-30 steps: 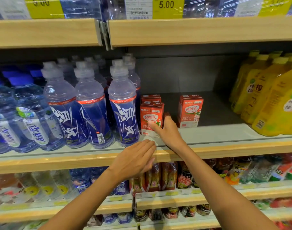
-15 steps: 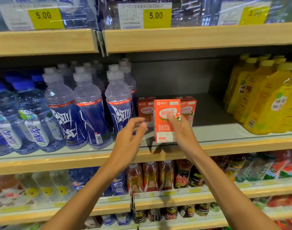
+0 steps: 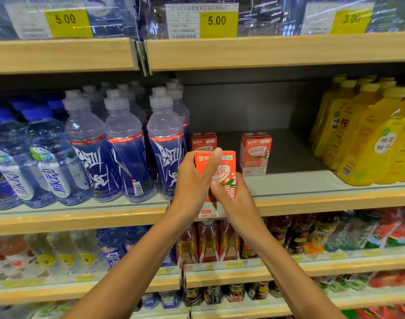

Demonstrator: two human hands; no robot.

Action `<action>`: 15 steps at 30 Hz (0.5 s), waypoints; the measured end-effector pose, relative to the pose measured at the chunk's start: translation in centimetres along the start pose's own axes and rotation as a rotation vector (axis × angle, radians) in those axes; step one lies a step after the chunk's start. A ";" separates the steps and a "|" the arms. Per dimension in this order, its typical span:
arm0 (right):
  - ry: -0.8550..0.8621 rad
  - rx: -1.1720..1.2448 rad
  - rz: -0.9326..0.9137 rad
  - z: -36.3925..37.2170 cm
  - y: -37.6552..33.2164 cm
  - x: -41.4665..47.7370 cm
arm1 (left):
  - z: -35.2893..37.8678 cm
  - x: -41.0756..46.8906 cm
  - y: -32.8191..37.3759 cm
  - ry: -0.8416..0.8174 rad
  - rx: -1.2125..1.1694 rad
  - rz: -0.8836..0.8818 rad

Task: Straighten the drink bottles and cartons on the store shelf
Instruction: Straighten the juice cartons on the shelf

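So from where I'm standing, both arms are stretched out at the drinks bay. Lowest and closest, the lower shelf has a row of reddish tea bottles right under the hands.

The left hand has its grip round the left side of an orange-red carton, thumb laid up across the front face. The right hand has its grip on the lower right of the same carton, thumb over the printed front. So both are gripping that one box. It's upright, facing out, right at the front lip of the middle shelf. Honestly can't tell if its base is sitting on the shelf or just off it, since the hands cover that bit.

Just behind it stands a second carton, mostly hidden. A third carton stands off to the right, apart from the other two and turned slightly.

Left of the cartons are blue sports bottles in rows, the nearest one just beside the left hand, then water bottles with blue caps further left. Yellow juice bottles fill the right end, well apart from the cartons.

Up top, yellow price tags reading 5.00 sit on the top shelf.
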State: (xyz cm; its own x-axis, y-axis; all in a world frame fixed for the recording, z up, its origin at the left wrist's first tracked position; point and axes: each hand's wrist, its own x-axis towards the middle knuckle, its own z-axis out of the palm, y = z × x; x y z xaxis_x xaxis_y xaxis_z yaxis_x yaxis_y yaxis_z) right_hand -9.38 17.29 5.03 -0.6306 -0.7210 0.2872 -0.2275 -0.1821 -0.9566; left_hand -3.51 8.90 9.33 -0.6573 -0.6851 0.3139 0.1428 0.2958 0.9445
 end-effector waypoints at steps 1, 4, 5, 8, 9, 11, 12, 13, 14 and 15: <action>0.012 -0.012 -0.004 0.1 0.1 -0.1 | 0.0 0.1 0.0 0.004 -0.013 0.002; 0.050 -0.056 -0.023 0.2 0.3 -0.3 | -0.5 0.4 0.2 -0.015 -0.036 -0.005; 0.063 -0.062 -0.028 0.2 0.3 -0.3 | -0.6 0.6 0.3 -0.027 -0.028 -0.006; 0.110 -0.090 -0.060 0.5 0.3 -0.3 | -0.6 0.4 0.5 -0.028 0.041 0.016; 0.138 -0.117 -0.080 0.5 0.3 -0.3 | -0.5 0.2 0.5 -0.019 0.075 0.034; 0.197 -0.166 -0.143 0.6 0.5 -0.3 | -0.1 -0.5 0.7 0.001 0.124 0.061; 0.219 -0.184 -0.178 0.6 0.5 -0.4 | 0.2 -0.8 0.8 0.008 0.128 0.071; 0.232 -0.207 -0.208 0.7 0.7 -0.5 | 0.5 -1.0 0.7 0.022 0.119 0.074; 0.244 -0.249 -0.234 0.9 0.7 -0.6 | 0.9 -1.0 0.7 0.044 0.103 0.071; 0.266 -0.317 -0.259 1.0 0.7 -0.7 | 1.1 -0.8 0.7 0.068 0.089 0.064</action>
State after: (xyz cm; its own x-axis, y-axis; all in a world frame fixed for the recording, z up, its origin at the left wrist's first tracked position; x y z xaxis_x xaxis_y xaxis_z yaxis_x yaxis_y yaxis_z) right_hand -8.36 16.93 4.11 -0.6815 -0.4759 0.5560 -0.5910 -0.0902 -0.8016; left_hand -3.72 10.42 9.58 -0.5971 -0.7053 0.3820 0.1143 0.3965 0.9109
